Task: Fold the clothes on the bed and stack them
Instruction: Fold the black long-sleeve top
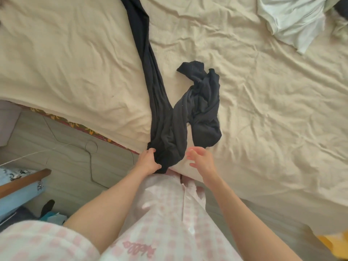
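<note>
Our left hand (pixel 148 161) grips the near end of the black leggings (pixel 165 127) at the edge of the bed (pixel 75 68), fingers curled over a bunch of the dark cloth and thumb tucked beneath it. Our right hand (pixel 200 160) hovers just beside that same end, to the right of it, fingers spread and loosely bent, holding nothing and touching nothing; it is a little blurred.

From the left hand the leggings run away from us in a V. One leg lies long and nearly straight, stretching up the cream sheet and out of the top of the view. The other leg is twisted and bunched to the right, doubling back on itself, its foot end flipped up near the middle of the bed. The waist part, where the two legs meet, sits right at the mattress edge between our hands.

Well apart from the hands, in the far right corner of the bed, lies a crumpled pale green garment (pixel 293 17). The sheet itself is creased all over.

Below the hands we see our own pink checked pyjamas (pixel 165 213). To the left, off the bed, is a grey floor (pixel 62 162) with a thin cord (pixel 90 157) trailing across it, and a blue cloth (pixel 20 189) over a wooden rail (pixel 22 180).
</note>
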### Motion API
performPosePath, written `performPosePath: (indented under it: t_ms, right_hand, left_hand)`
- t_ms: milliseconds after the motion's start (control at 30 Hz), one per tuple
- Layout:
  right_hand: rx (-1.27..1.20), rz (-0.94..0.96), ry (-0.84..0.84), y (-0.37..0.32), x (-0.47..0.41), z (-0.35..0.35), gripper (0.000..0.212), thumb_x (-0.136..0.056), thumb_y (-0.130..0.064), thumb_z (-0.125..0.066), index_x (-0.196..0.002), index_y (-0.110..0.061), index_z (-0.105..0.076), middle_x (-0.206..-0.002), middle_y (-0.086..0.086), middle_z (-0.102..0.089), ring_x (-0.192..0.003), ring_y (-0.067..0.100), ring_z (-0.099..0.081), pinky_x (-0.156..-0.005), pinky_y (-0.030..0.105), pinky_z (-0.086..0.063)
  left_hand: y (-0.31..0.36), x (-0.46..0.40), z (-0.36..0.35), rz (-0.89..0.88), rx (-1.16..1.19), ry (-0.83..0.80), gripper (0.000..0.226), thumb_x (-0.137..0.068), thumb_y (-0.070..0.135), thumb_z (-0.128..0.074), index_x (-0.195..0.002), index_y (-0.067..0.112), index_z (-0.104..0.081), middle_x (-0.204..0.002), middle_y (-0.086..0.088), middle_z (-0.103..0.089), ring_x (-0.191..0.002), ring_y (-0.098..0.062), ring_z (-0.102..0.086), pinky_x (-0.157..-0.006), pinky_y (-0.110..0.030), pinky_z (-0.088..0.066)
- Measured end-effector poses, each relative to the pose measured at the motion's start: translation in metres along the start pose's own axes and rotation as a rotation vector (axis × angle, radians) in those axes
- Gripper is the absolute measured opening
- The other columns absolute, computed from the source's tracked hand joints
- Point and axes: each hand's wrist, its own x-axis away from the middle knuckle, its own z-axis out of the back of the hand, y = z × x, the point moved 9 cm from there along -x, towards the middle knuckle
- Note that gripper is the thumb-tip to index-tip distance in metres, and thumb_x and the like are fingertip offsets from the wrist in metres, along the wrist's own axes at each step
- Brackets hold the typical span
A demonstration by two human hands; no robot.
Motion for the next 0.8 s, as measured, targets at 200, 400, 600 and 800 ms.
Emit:
performPosePath:
  t_ms: [200, 400, 600, 800]
  right_hand:
    - [0.127, 0.129, -0.119, 0.009, -0.013, 0.008, 0.025, -0.096, -0.021, -0.050, -0.118, -0.012, -0.060, -0.105, 0.000, -0.062, -0.098, 0.015, -0.060, -0.088, 0.033, -0.051]
    - [0.094, 0.141, -0.213, 0.047, 0.016, 0.039, 0.024, -0.099, -0.019, -0.045, -0.114, -0.009, -0.061, -0.098, 0.001, -0.064, -0.097, 0.018, -0.061, -0.081, 0.026, -0.050]
    - [0.271, 0.294, -0.357, 0.051, 0.056, 0.053, 0.041, -0.091, -0.026, -0.061, -0.130, -0.022, -0.048, -0.129, -0.005, -0.053, -0.117, 0.014, -0.053, -0.092, 0.027, -0.046]
    - [0.240, 0.566, -0.407, -0.005, 0.113, 0.054, 0.051, -0.081, -0.019, -0.071, -0.119, -0.043, -0.047, -0.118, -0.021, -0.057, -0.112, -0.001, -0.054, -0.096, 0.029, -0.047]
  left_hand:
    - [0.003, -0.008, -0.021, 0.024, -0.010, 0.282, 0.043, -0.086, 0.026, -0.063, -0.126, 0.015, -0.052, -0.133, -0.012, -0.039, -0.125, -0.030, -0.033, -0.100, -0.041, -0.038]
    - [0.007, 0.022, -0.033, 0.023, 0.256, 0.396, 0.030, -0.093, 0.016, -0.053, -0.121, 0.002, -0.055, -0.125, -0.018, -0.050, -0.116, -0.034, -0.049, -0.096, -0.037, -0.038]
    - [0.056, 0.084, -0.036, -0.030, 1.040, 0.217, 0.014, -0.099, 0.018, -0.045, -0.110, 0.012, -0.049, -0.121, -0.012, -0.056, -0.108, -0.025, -0.056, -0.082, -0.038, -0.051]
    - [0.113, 0.156, -0.011, -0.181, 1.246, 0.154, 0.026, -0.096, 0.022, -0.052, -0.116, 0.006, -0.054, -0.111, -0.009, -0.064, -0.101, -0.019, -0.064, -0.080, -0.031, -0.056]
